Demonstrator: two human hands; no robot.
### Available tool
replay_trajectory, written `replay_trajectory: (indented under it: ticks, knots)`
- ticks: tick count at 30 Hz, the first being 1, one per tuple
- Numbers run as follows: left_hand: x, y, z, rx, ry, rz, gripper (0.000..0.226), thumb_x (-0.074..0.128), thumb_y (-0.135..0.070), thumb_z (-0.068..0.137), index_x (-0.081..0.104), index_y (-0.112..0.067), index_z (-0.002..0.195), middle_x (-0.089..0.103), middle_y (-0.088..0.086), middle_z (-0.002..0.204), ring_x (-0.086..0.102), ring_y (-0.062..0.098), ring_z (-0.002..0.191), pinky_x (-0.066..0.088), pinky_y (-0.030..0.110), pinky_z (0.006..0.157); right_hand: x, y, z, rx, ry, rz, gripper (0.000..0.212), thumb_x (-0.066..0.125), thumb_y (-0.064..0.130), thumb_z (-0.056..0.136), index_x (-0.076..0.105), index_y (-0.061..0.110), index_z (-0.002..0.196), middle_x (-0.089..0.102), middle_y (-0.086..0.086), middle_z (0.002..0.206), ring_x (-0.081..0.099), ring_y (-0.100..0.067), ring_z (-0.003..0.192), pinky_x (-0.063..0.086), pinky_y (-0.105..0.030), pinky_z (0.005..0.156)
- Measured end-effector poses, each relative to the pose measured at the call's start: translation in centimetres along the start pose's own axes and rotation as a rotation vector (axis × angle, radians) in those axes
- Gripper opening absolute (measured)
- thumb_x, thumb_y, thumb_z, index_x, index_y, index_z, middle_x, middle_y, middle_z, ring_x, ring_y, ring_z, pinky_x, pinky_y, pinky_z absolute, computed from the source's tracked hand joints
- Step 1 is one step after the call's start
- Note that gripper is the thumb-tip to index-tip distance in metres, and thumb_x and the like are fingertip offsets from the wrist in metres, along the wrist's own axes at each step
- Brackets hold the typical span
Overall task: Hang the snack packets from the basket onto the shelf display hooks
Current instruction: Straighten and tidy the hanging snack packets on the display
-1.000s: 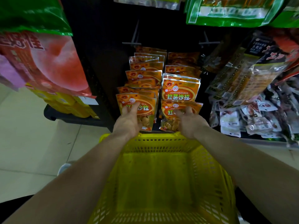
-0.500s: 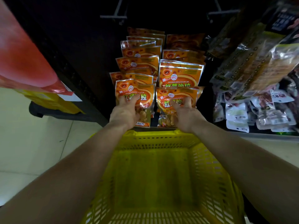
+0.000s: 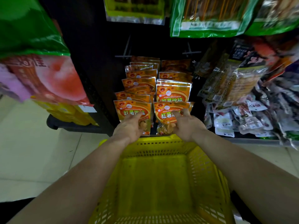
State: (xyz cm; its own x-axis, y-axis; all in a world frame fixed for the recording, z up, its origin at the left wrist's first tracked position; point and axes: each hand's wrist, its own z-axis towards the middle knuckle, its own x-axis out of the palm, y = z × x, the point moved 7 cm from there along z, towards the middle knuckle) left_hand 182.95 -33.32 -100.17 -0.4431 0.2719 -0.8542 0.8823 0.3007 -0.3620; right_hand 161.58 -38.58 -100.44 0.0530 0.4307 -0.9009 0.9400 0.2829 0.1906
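**Both hands flat on the front packets**

Our left hand (image 3: 129, 126) lies on the face of the left packet (image 3: 129, 109), fingers fairly straight, pressing rather than closing. We see no thumb hooked behind it. Our right hand (image 3: 187, 125) rests the same way on the right packet (image 3: 165, 110), fingers and thumb spread over the print. Neither hand is clenched, and neither clearly grasps.

These two packets hang at the front of the shelf, side by side and just above the basket. They are flat, glossy orange pouches with silvery sealed edges. A clear window low down shows lumpy yellow pieces. We judge them light, limp and slippery. The film should crinkle and slide under a flat palm, and the contents look brittle, so squeezing the belly seems unwise. The stiffer sealed top strip looks like the best hold, pinched on both sides of the hang hole while the bottom swings free.

Behind them, more packets (image 3: 173, 92) overlap in two rows running back under thin dark metal hooks (image 3: 124, 54). The basket (image 3: 161, 143) is yellow plastic with lattice walls. No packet shows inside it, so we judge the hanging nearly done and the hands to be squaring the rows. Clear pouches (image 3: 224, 120) lie heaped to the right, and green bags (image 3: 207, 16) hang overhead.
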Motion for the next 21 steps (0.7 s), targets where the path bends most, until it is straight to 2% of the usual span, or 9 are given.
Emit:
replay_trajectory:
  ticks: [3,8,13,19,21]
  knots:
    - [-0.7,-1.8,-0.9,0.032,-0.02,0.014,0.066,0.056,-0.037,0.098,0.02,-0.04,0.154,0.029,0.005,0.156,0.045,0.03,0.134,0.046,0.04,0.101,-1.2,-1.2,-1.1,0.017,-0.045,0.037,0.068,0.054,0.042,0.094,0.02,0.024,0.151,0.025,-0.015,0.146,0.05,-0.043,0.118,0.05,-0.049,0.092]
    - [-1.6,-5.9,-0.8,0.146,-0.075,0.005,0.065,0.058,-0.032,0.096,0.027,-0.036,0.153,0.034,0.003,0.154,0.044,0.028,0.135,0.044,0.04,0.106,-1.5,-4.5,-1.6,0.123,-0.097,0.201,0.067,0.057,0.04,0.093,0.025,0.015,0.147,0.036,-0.017,0.133,0.053,-0.046,0.113,0.049,-0.048,0.087]
    - [-2.0,-9.8,1.9,0.236,-0.187,0.019,0.059,0.063,-0.032,0.094,0.038,-0.03,0.147,0.044,0.0,0.148,0.046,0.024,0.133,0.044,0.041,0.108,-1.0,-6.1,0.0,0.184,-0.121,0.319,0.076,0.06,0.041,0.092,0.021,0.01,0.149,0.037,-0.021,0.14,0.049,-0.047,0.122,0.046,-0.052,0.093]
    - [-1.3,-13.1,6.1,0.371,-0.283,0.217,0.06,0.067,-0.036,0.091,0.042,-0.029,0.145,0.051,0.001,0.142,0.045,0.026,0.131,0.04,0.043,0.109,-1.0,-7.1,2.6,0.212,-0.223,0.424,0.097,0.063,0.041,0.092,-0.002,0.011,0.157,0.027,-0.019,0.154,0.046,-0.043,0.128,0.045,-0.05,0.093]
    - [-0.7,-13.8,7.4,0.399,-0.265,0.23,0.058,0.068,-0.033,0.091,0.045,-0.031,0.144,0.054,0.001,0.142,0.048,0.025,0.13,0.042,0.044,0.107,-0.8,-7.3,3.3,0.206,-0.243,0.48,0.093,0.062,0.04,0.093,0.002,0.01,0.157,0.032,-0.017,0.154,0.046,-0.038,0.13,0.045,-0.048,0.094]
